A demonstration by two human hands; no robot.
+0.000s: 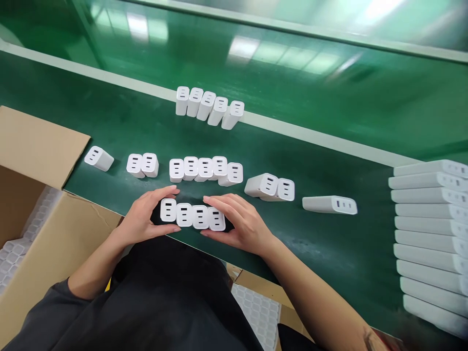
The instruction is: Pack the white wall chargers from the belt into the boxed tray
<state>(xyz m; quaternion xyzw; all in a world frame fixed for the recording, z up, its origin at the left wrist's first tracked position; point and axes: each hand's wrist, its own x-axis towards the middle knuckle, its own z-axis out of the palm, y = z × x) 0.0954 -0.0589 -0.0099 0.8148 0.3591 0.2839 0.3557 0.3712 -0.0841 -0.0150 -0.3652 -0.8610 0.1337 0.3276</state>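
Note:
A short row of several white USB chargers stands close to the table's near edge, port faces up and sides touching. My left hand grips the left end of this row, thumb on the near side and fingers on the far side. Around the right end curls my right hand in the same way. Just beyond my fingers is another group of several upright chargers, one at its right end set slightly out of line. A pair of chargers stands to the left, and two more lean together to the right.
One charger lies at the left, another at the right. Several stand in a far row by the pale strip. A long stack of chargers fills the right side. An open cardboard box with plastic trays borders the green table.

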